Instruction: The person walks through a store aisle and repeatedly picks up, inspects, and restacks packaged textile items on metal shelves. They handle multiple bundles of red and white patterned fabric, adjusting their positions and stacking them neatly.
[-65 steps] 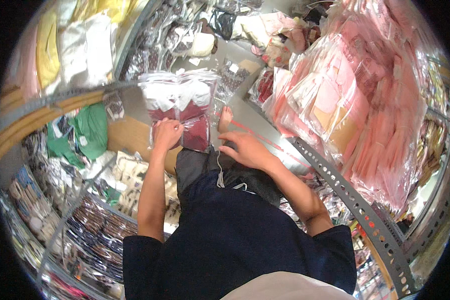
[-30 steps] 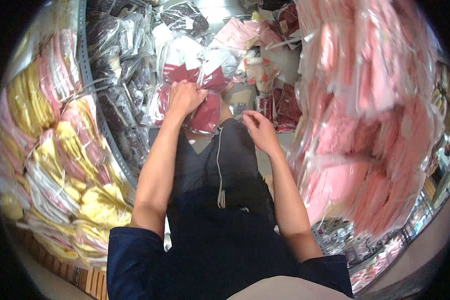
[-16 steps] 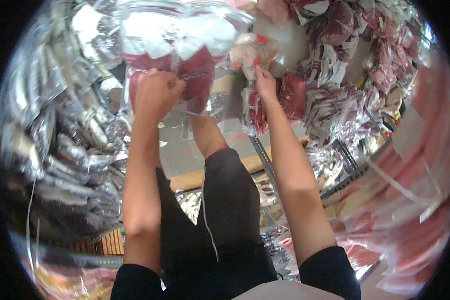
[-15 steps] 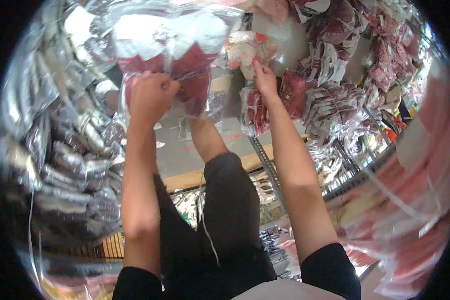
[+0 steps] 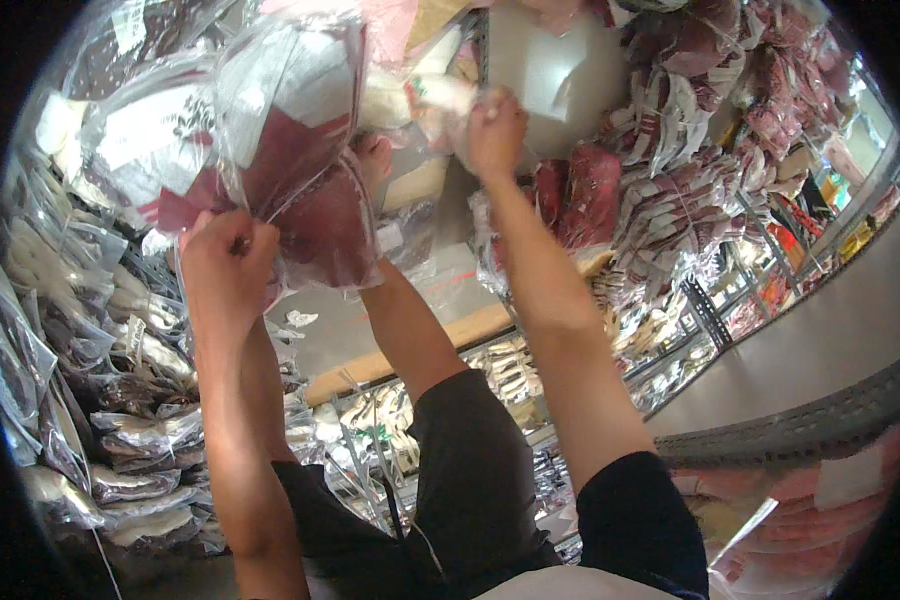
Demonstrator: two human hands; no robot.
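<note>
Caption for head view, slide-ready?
Left hand grips clear bags of dark-red garments; right hand reaches a pale packet.

The bag (image 5: 270, 150) is clear, glossy, crinkled plastic over matt maroon and white cloth. Packets (image 5: 90, 420) beside it shine likewise. The shelf rail (image 5: 800, 430) looks dull grey perforated metal.

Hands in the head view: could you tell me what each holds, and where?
Left hand grips clear garment bags at their lower edge; right hand pinches a pale packet.

Metal shelving racks (image 5: 705, 310) carry heaps of clear plastic-bagged garments (image 5: 670, 215), maroon, white and pink.
</note>
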